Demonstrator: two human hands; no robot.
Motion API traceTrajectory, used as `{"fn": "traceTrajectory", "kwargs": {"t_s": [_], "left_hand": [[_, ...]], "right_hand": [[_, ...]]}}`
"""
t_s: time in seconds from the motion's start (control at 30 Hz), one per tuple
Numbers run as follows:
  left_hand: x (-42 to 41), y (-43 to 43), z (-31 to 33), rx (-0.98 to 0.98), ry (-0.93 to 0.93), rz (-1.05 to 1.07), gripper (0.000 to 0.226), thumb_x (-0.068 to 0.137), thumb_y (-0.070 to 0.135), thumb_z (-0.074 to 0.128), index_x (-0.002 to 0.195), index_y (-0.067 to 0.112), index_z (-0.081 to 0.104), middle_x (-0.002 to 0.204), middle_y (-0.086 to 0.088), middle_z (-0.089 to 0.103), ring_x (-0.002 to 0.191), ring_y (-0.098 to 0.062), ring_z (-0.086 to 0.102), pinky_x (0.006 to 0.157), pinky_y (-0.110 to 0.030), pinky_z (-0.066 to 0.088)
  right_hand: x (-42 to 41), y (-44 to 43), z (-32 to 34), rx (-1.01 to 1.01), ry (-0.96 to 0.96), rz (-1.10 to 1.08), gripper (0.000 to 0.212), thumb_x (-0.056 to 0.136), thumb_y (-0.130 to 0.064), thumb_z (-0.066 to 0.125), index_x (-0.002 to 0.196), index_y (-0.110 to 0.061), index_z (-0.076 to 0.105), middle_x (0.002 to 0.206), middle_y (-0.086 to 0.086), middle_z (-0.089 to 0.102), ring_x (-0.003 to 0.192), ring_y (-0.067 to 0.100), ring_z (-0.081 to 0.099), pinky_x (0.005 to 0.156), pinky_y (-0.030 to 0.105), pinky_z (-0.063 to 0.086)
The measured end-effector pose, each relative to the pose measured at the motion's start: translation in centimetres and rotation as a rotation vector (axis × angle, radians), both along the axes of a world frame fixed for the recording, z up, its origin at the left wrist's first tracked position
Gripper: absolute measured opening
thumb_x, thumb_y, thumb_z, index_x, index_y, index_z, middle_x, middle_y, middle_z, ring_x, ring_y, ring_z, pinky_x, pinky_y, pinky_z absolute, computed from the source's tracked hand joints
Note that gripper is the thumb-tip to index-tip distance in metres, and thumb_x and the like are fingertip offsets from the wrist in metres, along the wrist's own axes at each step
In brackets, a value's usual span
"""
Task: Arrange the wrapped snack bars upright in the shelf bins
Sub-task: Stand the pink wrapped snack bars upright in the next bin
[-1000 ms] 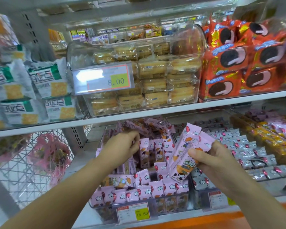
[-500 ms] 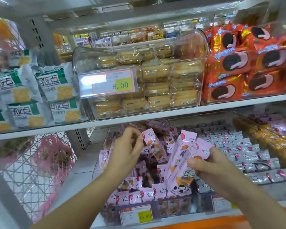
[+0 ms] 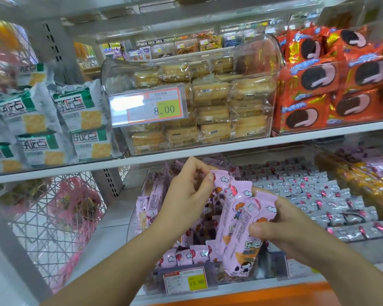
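The right hand (image 3: 283, 228) is closing its grip around a bundle of pink snack bars (image 3: 237, 226), perhaps three, while the left hand (image 3: 184, 195) is pinching the leftmost bar's top edge. Both are hovering over the clear bin (image 3: 217, 277) on the lower shelf (image 3: 111, 219), where more bars are standing upright.

We're in a shop: stocked shelves (image 3: 186, 154), packaged biscuits (image 3: 221, 111) in clear bins, yellow price tags (image 3: 167, 109).
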State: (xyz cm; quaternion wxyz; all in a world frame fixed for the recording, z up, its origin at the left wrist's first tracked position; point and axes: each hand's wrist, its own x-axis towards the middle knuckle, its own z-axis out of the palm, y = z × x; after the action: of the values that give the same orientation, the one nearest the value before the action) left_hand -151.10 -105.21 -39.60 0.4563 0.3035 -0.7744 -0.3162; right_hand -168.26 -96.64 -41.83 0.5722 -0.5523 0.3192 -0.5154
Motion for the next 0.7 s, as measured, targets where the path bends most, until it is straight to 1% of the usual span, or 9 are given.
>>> {"fn": "traceTrajectory", "kwargs": {"t_s": [0.07,0.13,0.23,0.3,0.37,0.43,0.5,0.6,0.7], "left_hand": [[-0.2,-0.3,-0.1,0.020,-0.042,-0.031,0.015,0.095,0.022,0.050,0.082,0.030,0.048,0.075,-0.013,0.055,0.069,-0.037,0.050,0.065,-0.051,0.044],[-0.4,-0.6,-0.2,0.030,-0.080,-0.057,0.017,0.095,0.023,0.051,0.081,0.033,0.049,0.075,-0.012,0.057,0.066,-0.035,0.049,0.063,-0.050,0.045],[-0.6,-0.8,-0.2,0.026,-0.125,-0.088,0.015,0.094,0.022,0.052,0.081,0.030,0.049,0.060,0.008,0.051,0.051,-0.014,0.039,0.051,-0.031,0.034],[-0.7,-0.7,-0.1,0.033,-0.156,-0.108,0.012,0.094,0.022,0.052,0.083,0.026,0.050,0.057,0.013,0.050,0.046,-0.008,0.035,0.048,-0.026,0.032],[-0.9,-0.5,0.2,0.067,-0.165,-0.163,0.008,0.094,0.020,0.053,0.086,0.021,0.053,0.069,0.010,0.057,0.051,-0.013,0.047,0.053,-0.030,0.043],[-1.0,-0.4,0.5,0.147,-0.144,-0.241,0.005,0.094,0.016,0.054,0.090,0.015,0.057,0.084,0.004,0.062,0.068,-0.015,0.064,0.069,-0.035,0.056],[-0.5,-1.1,0.5,0.180,-0.180,-0.237,0.008,0.094,0.018,0.053,0.093,0.021,0.061,0.090,0.011,0.065,0.082,-0.010,0.068,0.078,-0.027,0.055],[1.1,-3.6,-0.2,0.180,-0.424,-0.121,0.009,0.094,0.030,0.053,0.097,0.034,0.060,0.102,0.016,0.064,0.092,-0.003,0.065,0.082,-0.026,0.052],[2.0,-5.6,-1.4,0.196,-0.756,-0.087,0.009,0.094,0.031,0.054,0.102,0.031,0.059,0.106,0.018,0.061,0.095,0.001,0.058,0.088,-0.019,0.045]], "right_hand": [[-0.2,0.3,0.3,0.014,0.036,-0.004,0.064,0.045,-0.028,0.092,0.105,-0.034,0.070,0.104,0.008,0.072,0.093,0.026,0.069,0.075,0.025,0.055],[-0.3,0.4,0.5,-0.003,0.126,-0.003,0.060,0.059,-0.020,0.084,0.115,-0.032,0.065,0.113,0.005,0.069,0.100,0.027,0.067,0.081,0.030,0.054],[-0.7,0.2,0.0,-0.010,0.380,-0.122,0.076,0.059,-0.040,0.087,0.128,-0.035,0.055,0.136,-0.010,0.054,0.123,0.020,0.054,0.096,0.043,0.048],[-1.0,0.2,-0.1,0.029,0.447,-0.202,0.083,0.051,-0.051,0.088,0.126,-0.043,0.053,0.133,-0.022,0.052,0.123,0.011,0.052,0.098,0.044,0.047],[-1.4,0.3,0.0,0.038,0.425,-0.203,0.080,0.049,-0.047,0.088,0.121,-0.043,0.055,0.123,-0.016,0.062,0.112,0.012,0.061,0.095,0.044,0.049],[-1.7,0.5,0.2,0.020,0.432,-0.202,0.070,0.053,-0.044,0.087,0.118,-0.043,0.058,0.117,-0.006,0.067,0.106,0.019,0.064,0.092,0.043,0.051],[-1.9,0.7,0.3,-0.021,0.399,-0.233,0.059,0.054,-0.040,0.086,0.108,-0.047,0.063,0.109,-0.007,0.070,0.099,0.017,0.067,0.082,0.031,0.055],[-2.0,1.1,0.8,-0.060,0.258,-0.310,0.045,0.050,-0.030,0.083,0.089,-0.046,0.069,0.088,-0.008,0.073,0.078,0.009,0.070,0.063,0.015,0.052],[-2.5,1.1,0.5,-0.106,0.124,-0.406,0.051,0.042,-0.035,0.088,0.090,-0.035,0.070,0.085,-0.006,0.074,0.077,0.009,0.071,0.063,0.015,0.053]]}}
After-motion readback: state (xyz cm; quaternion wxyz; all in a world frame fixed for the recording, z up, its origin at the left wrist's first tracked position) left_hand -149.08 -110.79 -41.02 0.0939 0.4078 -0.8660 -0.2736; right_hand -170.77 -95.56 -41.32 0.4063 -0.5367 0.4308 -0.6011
